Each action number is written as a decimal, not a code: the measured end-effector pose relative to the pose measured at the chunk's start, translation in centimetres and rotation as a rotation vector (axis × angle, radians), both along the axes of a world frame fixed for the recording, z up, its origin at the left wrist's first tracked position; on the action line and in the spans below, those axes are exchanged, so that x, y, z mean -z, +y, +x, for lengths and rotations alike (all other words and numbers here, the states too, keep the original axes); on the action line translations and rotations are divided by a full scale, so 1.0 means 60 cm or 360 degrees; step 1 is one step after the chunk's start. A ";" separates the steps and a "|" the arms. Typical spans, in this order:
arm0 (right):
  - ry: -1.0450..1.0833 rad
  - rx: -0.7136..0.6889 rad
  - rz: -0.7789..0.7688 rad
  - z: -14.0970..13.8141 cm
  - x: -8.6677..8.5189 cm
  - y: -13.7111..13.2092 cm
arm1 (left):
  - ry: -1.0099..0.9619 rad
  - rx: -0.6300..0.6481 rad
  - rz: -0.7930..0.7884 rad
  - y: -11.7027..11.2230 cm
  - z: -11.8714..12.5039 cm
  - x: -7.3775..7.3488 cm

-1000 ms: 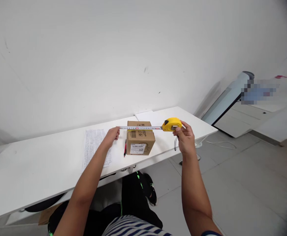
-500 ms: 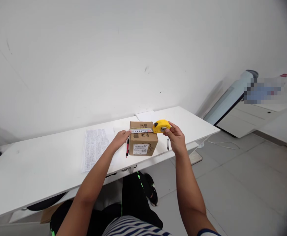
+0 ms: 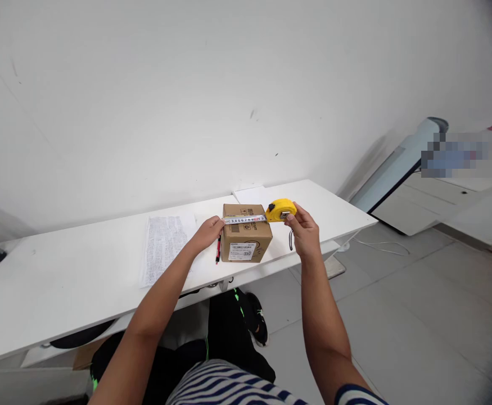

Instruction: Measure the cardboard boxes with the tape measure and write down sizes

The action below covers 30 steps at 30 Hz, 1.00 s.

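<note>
The person's 2 hands were up over the worktop (image 3: 81, 275), 1 on each side of a brown box (image 3: 251, 239). The left hand (image 3: 210, 232) was at the box's left edge, and its fingers were pinched close on the end of a metal strip (image 3: 243, 220). The strip ran straight over the top of the box to a yellow tape case (image 3: 280, 210), and it had black numbers and a bit of red on it. The right hand (image 3: 306, 230) had its fingers and thumb closed around the right end of the case, which was up off the worktop by the box's right edge. I could not tell if the case touched the box. A dark loop (image 3: 290, 241) hung down next to the right hand. The box sat flat near the front of the worktop, with a white label (image 3: 240, 252) on its front. A red and black pen (image 3: 218, 251) lay just left of the box, under the left hand. Farther left, a sheet of paper (image 3: 163, 244) full of small writing lay flat, partly behind the left arm. Down below were a striped shirt (image 3: 229, 385), black pants (image 3: 235, 343) with green marks, and a black shoe (image 3: 259, 320) on the gray floor (image 3: 397, 315).
</note>
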State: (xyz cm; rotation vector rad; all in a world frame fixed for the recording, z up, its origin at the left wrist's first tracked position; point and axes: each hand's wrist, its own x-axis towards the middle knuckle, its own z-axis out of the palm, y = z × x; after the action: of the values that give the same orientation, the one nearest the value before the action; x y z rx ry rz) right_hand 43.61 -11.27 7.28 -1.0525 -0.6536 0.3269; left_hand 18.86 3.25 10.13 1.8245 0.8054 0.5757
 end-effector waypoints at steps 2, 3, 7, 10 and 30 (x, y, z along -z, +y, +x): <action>-0.0055 -0.0035 0.0079 -0.019 -0.026 -0.008 | -0.0075 0.0027 -0.0051 -0.022 -0.012 -0.018; -0.0090 -0.0061 0.0117 -0.034 -0.037 -0.014 | -0.0132 0.0036 -0.0073 -0.037 -0.020 -0.028; -0.0387 -0.0337 0.0131 -0.121 -0.063 -0.033 | -0.0391 0.0050 -0.0167 -0.096 -0.056 -0.053; -0.0838 -0.0497 0.0105 -0.192 -0.067 -0.030 | -0.0512 0.0037 -0.0264 -0.121 -0.083 -0.051; -0.1559 0.0050 -0.1441 -0.283 0.122 0.128 | -0.0004 -0.1037 -0.0063 0.023 -0.230 0.151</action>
State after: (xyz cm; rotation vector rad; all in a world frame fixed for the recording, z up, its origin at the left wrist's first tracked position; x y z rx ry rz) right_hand 26.62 -3.58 -0.03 -2.1262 -1.4221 0.0349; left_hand 5.04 4.62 1.08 1.5036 1.4108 0.9607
